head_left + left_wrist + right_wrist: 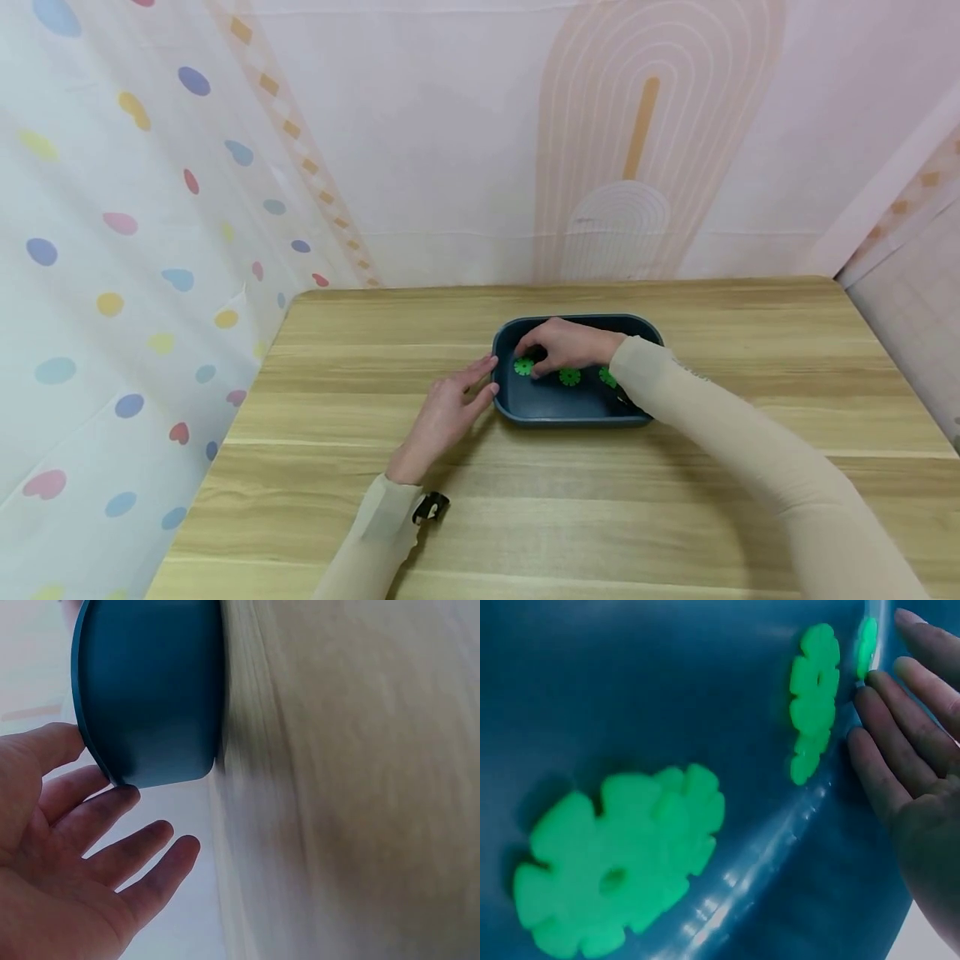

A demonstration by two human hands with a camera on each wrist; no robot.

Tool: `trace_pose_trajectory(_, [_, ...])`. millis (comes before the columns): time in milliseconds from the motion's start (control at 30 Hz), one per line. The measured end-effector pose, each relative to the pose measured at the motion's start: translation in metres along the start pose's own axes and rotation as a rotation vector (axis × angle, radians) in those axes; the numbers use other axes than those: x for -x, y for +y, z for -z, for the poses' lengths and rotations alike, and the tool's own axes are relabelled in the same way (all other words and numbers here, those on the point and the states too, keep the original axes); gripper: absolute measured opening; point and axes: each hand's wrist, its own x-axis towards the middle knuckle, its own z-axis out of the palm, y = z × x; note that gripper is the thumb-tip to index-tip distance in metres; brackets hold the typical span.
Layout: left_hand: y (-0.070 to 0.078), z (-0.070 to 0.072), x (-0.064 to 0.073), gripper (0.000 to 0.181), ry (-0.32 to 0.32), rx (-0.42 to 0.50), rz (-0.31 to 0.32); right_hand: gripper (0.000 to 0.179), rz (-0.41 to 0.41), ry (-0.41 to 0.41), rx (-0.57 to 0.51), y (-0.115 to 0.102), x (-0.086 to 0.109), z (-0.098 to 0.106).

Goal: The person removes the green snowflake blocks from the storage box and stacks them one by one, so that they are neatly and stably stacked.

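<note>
Wood-grain tabletop (300, 454), light yellowish brown, streaks running roughly side to side, rounded far corners. Behind it, pale pink fabric backdrop (427, 150), printed with nested arches (573, 108) around an orange bar (642, 129). Left: white curtain (82, 183), wrinkled, scattered with multicoloured ovals and hearts (blue, yellow, pink, red). Strip of orange diamonds (291, 129) slants down the backdrop's left part; similar diamond strip (900, 207) at far right. Light soft, fairly even.

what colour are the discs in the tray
The notched discs are bright green, clearest in the right wrist view.
</note>
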Motion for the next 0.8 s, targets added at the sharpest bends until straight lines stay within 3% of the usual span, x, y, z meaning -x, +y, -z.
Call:
trace_pose_trajectory(167, [-0.001, 0.0, 0.0, 0.046, 0.008, -0.009, -0.012, 0.038, 0.037, 0.006, 0.059, -0.001, -0.002, -0.004])
trace_pose_trajectory(367, [0.0, 0.002, 0.001, 0.046, 0.013, -0.007, -0.014, 0.037, 0.078, 0.001, 0.058, -0.002, -0.002, -0.007])
trace_pose_trajectory(800, [0.0, 0.002, 0.001, 0.046, 0.006, -0.004, -0.008, 0.036, 0.066, -0.013, 0.078, 0.002, -0.004, -0.012])
